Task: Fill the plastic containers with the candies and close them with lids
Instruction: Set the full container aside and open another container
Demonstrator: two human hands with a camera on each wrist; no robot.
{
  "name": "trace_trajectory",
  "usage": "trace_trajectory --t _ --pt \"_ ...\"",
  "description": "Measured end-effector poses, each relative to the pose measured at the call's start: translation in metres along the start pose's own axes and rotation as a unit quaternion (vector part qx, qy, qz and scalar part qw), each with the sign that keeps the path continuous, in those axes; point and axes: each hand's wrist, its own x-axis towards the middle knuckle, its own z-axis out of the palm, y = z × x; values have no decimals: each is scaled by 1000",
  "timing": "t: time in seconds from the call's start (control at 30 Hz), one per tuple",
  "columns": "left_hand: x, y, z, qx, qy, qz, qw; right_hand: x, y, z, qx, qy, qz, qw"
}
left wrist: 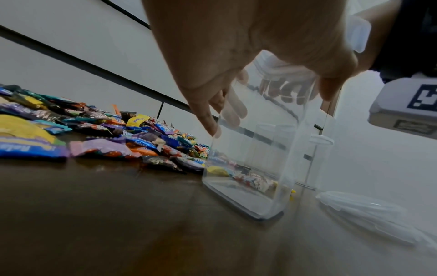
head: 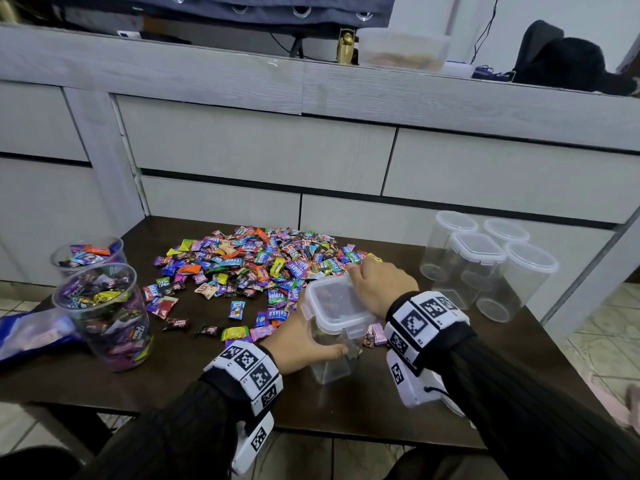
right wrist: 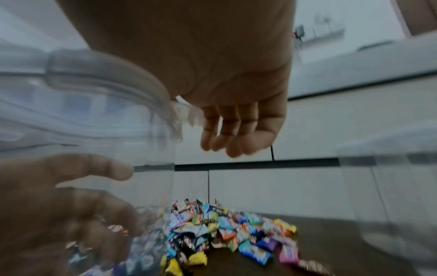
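Observation:
A clear square container (head: pixel 329 365) (left wrist: pixel 260 149) stands at the table's front middle. A translucent clip lid (head: pixel 337 301) (right wrist: pixel 99 84) lies on top of it. My left hand (head: pixel 304 337) (left wrist: pixel 267 104) grips the container's body, thumb on the near side and fingers on the far side. My right hand (head: pixel 377 282) (right wrist: pixel 227 138) rests on the lid's far right corner, fingers curled over its edge. The heap of wrapped candies (head: pixel 263 261) (left wrist: pixel 118 142) (right wrist: pixel 231 231) spreads just behind. I cannot tell whether the wrappers low in the container are inside it or behind it.
Two round lidless containers (head: pixel 107 317) (head: pixel 90 252) full of candies stand at the left, beside a blue bag (head: pixel 27 330). Several empty lidded containers (head: pixel 474 265) cluster at the back right. Grey drawers (head: pixel 259 147) rise behind the dark table (head: pixel 173 382).

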Motion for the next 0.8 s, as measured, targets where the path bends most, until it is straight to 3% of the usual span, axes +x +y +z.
trace_trajectory --t 0.1,0.2,0.33,0.5,0.63,0.8 --pt "0 7 -4 0 -17 -1 1000 -13 -9 -7 3 59 -72 996" --pt "3 8 -8 -11 -34 -8 999 -33 -22 -5 -7 6 -135 991" --pt "5 8 -12 -22 -46 -48 998 -46 -31 8 -65 -33 -157 985" --pt "6 6 -13 -47 -48 -62 996 -44 -22 -5 11 28 -148 989" --pt "3 6 -13 -77 -58 -100 990 -31 16 -31 45 81 -93 991" --pt "-1 7 -12 -61 -65 -109 990 -30 123 -38 25 25 99 994"
